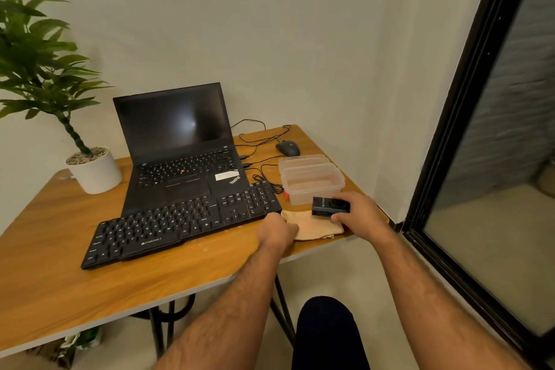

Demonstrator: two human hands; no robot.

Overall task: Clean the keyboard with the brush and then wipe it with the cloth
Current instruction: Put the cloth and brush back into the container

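We see a laptop (180, 141) just behind the black keyboard (183, 219) on the wooden desk (54, 273), a potted plant (90, 168) far left, and a mouse (287, 148) and two clear tubs (312, 182) to the right. The keyboard's long axis runs from near left to far right. Our left hand (277, 231) pinches the beige cloth (315, 228) beside the keyboard's right end. Our right hand (360, 213) grips a small black box (330, 206) over the cloth.

On my desk (60, 264), the keyboard (183, 222) lies before the laptop (180, 156), cloth (315, 227) at its right, container (312, 182) behind that.
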